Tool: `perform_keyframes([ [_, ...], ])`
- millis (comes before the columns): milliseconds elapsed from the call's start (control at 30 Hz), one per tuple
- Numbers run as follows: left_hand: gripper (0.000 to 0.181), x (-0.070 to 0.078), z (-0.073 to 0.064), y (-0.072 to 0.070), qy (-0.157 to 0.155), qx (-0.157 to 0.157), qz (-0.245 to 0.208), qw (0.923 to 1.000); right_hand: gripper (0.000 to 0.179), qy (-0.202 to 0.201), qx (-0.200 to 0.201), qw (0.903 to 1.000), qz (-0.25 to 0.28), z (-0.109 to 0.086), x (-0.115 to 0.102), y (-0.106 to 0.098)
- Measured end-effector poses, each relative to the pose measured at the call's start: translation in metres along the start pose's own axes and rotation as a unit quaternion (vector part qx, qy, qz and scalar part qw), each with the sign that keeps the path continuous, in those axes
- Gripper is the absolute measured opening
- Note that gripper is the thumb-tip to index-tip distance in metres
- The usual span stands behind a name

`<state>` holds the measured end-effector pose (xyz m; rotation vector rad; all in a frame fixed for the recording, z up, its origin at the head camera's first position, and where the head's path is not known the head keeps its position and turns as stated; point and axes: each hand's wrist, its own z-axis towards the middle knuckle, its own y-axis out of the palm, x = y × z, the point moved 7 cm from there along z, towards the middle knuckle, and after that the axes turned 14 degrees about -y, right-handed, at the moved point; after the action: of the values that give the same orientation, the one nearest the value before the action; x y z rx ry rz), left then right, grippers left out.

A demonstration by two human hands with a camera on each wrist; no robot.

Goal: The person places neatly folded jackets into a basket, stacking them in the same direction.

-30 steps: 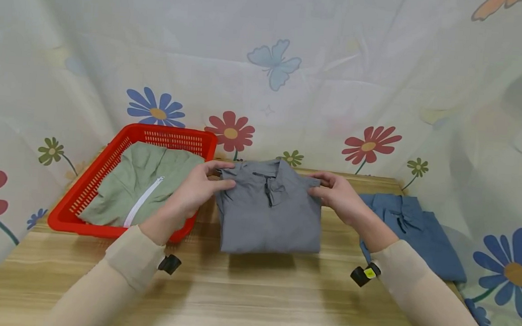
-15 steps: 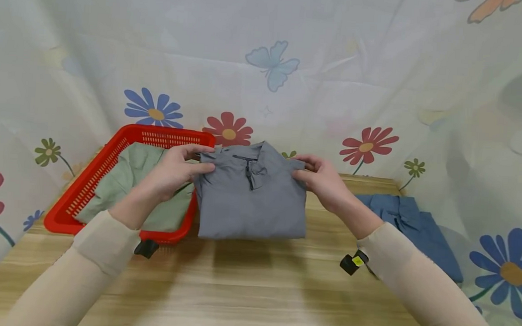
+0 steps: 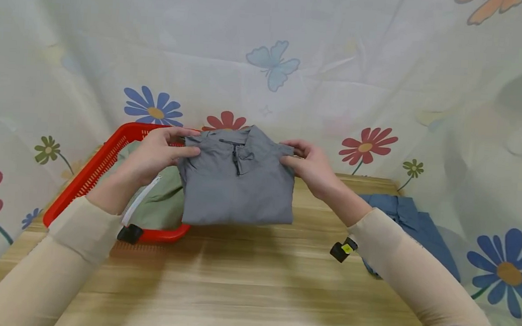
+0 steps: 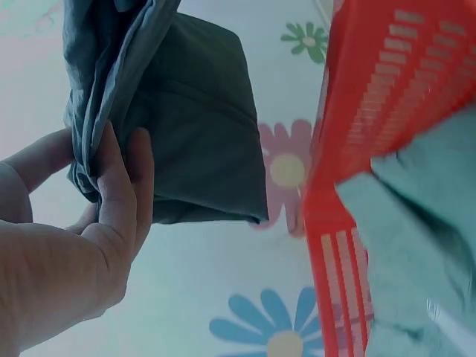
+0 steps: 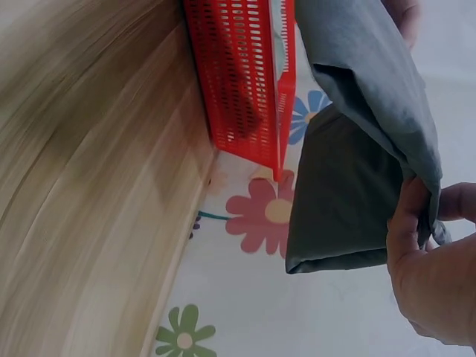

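A folded grey jacket (image 3: 237, 191) with a collar and a short dark zipper hangs above the table, held up by both hands. My left hand (image 3: 151, 154) pinches its upper left corner, thumb in front and fingers behind; the left wrist view shows the same grip on the jacket (image 4: 201, 126). At the upper right corner my right hand (image 3: 312, 168) pinches the cloth, and in the right wrist view the folded layers (image 5: 342, 193) droop below that hand. The jacket's left side overlaps the red basket (image 3: 80, 182), where a sage-green garment (image 3: 164, 207) with a white zipper lies.
A folded blue garment (image 3: 422, 232) lies at the right end of the wooden table (image 3: 245, 281). Behind the table hangs a white curtain (image 3: 338, 78) printed with flowers and butterflies. The basket's perforated wall (image 5: 238, 82) stands left of the jacket in the head view.
Both hands have carried the grey jacket up and to the left, from over the table's middle to the basket's right edge. It now covers part of the basket.
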<state>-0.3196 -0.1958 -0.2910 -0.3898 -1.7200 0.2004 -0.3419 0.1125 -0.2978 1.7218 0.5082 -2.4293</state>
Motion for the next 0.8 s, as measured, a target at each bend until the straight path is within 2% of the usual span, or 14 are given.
perform_keyframes([
  [133,0.055,-0.002,0.004,-0.013,-0.011,0.007,0.022,0.9997,0.042,-0.002,0.008,0.9998,0.019,0.008,0.001,0.012],
  [333,0.057,-0.014,0.011,-0.036,-0.026,0.015,0.037,0.9989,0.042,-0.01,0.007,0.9996,0.024,0.023,0.003,0.035],
  [567,0.059,-0.023,0.016,-0.063,-0.025,-0.006,0.024,0.9994,0.04,-0.027,0.01,0.9995,0.017,0.038,0.005,0.06],
  [800,0.064,-0.038,0.021,-0.089,-0.049,-0.013,0.062,0.9968,0.037,-0.04,-0.001,0.9992,0.003,0.046,0.003,0.087],
])
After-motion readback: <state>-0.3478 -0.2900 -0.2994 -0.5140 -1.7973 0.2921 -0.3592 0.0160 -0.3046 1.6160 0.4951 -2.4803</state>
